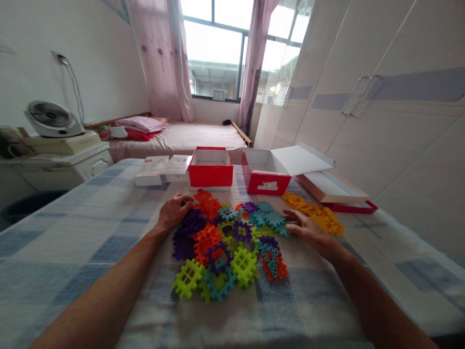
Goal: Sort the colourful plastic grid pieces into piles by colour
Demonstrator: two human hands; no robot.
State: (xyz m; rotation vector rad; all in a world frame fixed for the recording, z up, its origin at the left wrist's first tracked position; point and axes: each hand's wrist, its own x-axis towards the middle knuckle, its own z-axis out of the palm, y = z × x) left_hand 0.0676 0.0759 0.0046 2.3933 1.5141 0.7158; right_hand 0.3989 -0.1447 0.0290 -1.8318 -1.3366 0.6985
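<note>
A pile of interlocking plastic tiles with notched edges lies in front of me, in purple, orange, lime green and teal. At its left edge my left hand (176,211) rests beside the purple tiles (192,222) and the orange tiles (208,206). Its fingers bend slightly, with a gap before the thumb, and no tile shows in them. On the other side my right hand (307,230) has its fingers apart, their tips at the teal tiles (271,218). Lime green window tiles (244,264) sit at the near side. Yellow tiles (317,213) lie just beyond my right hand.
Behind the pile stand an open red box (210,175) and a second red box (267,182) with its white flap folded right. A shallow box lid (334,189) lies far right; white boxes (152,169) lie back left. A checked cloth (109,213) covers the table.
</note>
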